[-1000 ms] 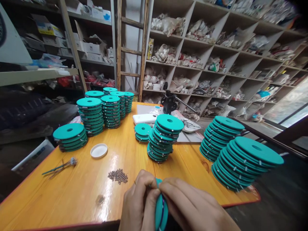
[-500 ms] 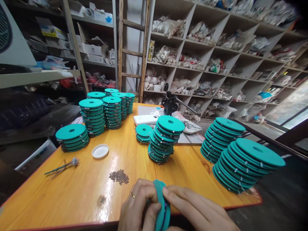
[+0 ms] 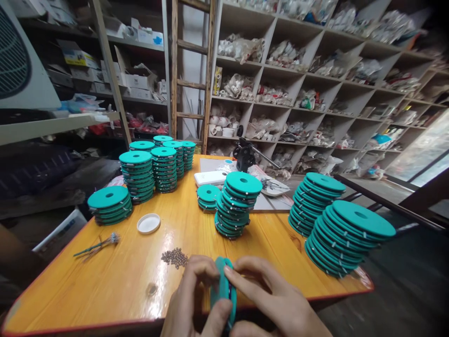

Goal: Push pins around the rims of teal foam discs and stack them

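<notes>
A teal foam line spool [image 3: 221, 282] stands on edge between my hands at the table's near edge. Dark line shows in the groove around its rim. My left hand [image 3: 191, 299] grips one face, fingers behind and thumb across the near side. On the other side, my right hand [image 3: 275, 297] is closed about the spool, a fingertip resting on the top of the rim. Just beyond my left fingers lies a small pile of dark round beads [image 3: 174, 257]. The lower part of the spool is partly covered by my thumb and fingers.
Spool stacks stand at the middle [image 3: 233, 213], right [image 3: 347, 238] and back left [image 3: 136, 178] of the wooden table [image 3: 119, 281]. A white lid [image 3: 148, 223] and a wire bundle [image 3: 100, 245] lie left. Farther back are a white case [image 3: 210, 178] and a black clamp stand [image 3: 243, 157].
Both hands and the spool appear slightly farther left and higher in view. My right fingers are more bent and spread along the rim. The camera view has shifted a little.
</notes>
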Demonstrator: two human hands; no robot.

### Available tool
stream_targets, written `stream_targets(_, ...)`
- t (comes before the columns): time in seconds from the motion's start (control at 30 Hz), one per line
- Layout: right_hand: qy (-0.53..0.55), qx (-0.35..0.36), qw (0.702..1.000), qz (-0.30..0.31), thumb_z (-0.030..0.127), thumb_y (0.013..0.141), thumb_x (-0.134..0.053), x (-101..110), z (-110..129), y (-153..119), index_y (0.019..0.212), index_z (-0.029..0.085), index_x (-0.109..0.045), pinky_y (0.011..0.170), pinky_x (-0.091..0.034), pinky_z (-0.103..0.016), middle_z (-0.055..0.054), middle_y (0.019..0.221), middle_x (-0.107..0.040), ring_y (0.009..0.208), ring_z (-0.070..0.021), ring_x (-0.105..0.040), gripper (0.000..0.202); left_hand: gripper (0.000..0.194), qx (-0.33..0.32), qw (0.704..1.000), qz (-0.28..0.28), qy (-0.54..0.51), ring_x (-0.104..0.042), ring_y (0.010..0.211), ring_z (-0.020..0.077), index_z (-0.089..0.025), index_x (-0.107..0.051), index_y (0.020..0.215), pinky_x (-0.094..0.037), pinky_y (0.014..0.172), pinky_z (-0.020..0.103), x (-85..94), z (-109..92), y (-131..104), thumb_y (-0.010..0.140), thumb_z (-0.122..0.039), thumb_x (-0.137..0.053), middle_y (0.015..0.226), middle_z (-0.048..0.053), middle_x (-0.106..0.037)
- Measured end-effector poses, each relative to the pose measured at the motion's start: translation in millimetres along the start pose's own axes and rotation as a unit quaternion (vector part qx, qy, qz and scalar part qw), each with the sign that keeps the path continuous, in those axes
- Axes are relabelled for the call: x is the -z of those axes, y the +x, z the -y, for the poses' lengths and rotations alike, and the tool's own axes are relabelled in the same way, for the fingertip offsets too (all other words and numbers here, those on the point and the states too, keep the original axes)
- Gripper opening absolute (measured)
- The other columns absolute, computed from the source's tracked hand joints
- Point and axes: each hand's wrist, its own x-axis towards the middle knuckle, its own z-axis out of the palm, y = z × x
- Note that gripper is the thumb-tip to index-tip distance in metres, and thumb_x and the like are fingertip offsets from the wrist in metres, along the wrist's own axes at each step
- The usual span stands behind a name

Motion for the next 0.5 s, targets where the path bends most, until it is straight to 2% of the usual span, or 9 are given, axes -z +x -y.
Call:
stream_targets(0.1,0.037,-0.038,0.998,-0.035,0.036,0.09,-0.063,-12,2,-8,0.149,0.018,-0.033,0.093,-0.052,-0.02,-0.011,0.12,-0.061,0.112,-0.0182,-0.063,0.068,0.021,0.058,0.997,-0.01,-0.046,-0.06,0.09,0.0176,-0.023,-0.053,0.097,-0.047,0.084,0.027,9.7,-6,3,0.087,-0.038,-0.065,0.096,0.003,-0.056)
stream_targets(0.17,0.023,-0.032,0.996,-0.081,0.038,0.092,-0.06,-23,2,-13,0.152,0.016,-0.026,0.094,-0.052,-0.023,-0.012,0.118,-0.063,0.112,-0.0204,-0.063,0.073,0.026,0.117,0.983,-0.038,-0.132,-0.064,0.086,0.0182,-0.021,-0.054,0.096,-0.051,0.077,0.027,10.1,-13,6,0.084,-0.04,-0.069,0.097,0.004,-0.059)
stream_targets(0.27,-0.026,0.011,0.989,-0.145,0.045,0.095,-0.054,-31,0,-14,0.147,0.012,-0.035,0.093,-0.053,-0.027,-0.012,0.105,-0.067,0.105,-0.0213,-0.064,0.064,0.037,0.186,0.948,-0.076,-0.247,-0.066,0.076,0.0178,-0.021,-0.054,0.096,-0.05,0.064,0.024,1.8,-26,10,0.077,-0.046,-0.075,0.092,0.003,-0.062)
stream_targets(0.33,-0.071,0.038,0.98,-0.184,0.044,0.099,-0.046,-26,-1,-10,0.138,0.012,-0.045,0.087,-0.054,-0.026,-0.009,0.095,-0.07,0.093,-0.0193,-0.065,0.051,0.041,0.217,0.93,-0.075,-0.286,-0.067,0.076,0.0178,-0.021,-0.055,0.096,-0.05,0.063,0.024,-6.4,-31,13,0.073,-0.046,-0.079,0.091,0.002,-0.064)
stream_targets(0.4,-0.117,0.059,0.974,-0.183,0.034,0.103,-0.036,-11,-1,-6,0.129,0.014,-0.053,0.082,-0.055,-0.025,-0.006,0.09,-0.071,0.086,-0.0171,-0.065,0.037,0.045,0.24,0.92,-0.075,-0.3,-0.068,0.077,0.0186,-0.02,-0.056,0.095,-0.051,0.065,0.025,-14.2,-34,18,0.069,-0.046,-0.082,0.089,0.002,-0.066)
stream_targets(0.5,-0.169,0.078,0.976,-0.11,0.025,0.102,-0.039,17,-1,-4,0.123,0.015,-0.058,0.083,-0.055,-0.024,-0.004,0.097,-0.073,0.09,-0.0163,-0.066,0.03,0.048,0.268,0.91,-0.056,-0.31,-0.069,0.079,0.0208,-0.019,-0.057,0.095,-0.053,0.066,0.028,-23.2,-34,24,0.067,-0.048,-0.083,0.085,0.003,-0.067)
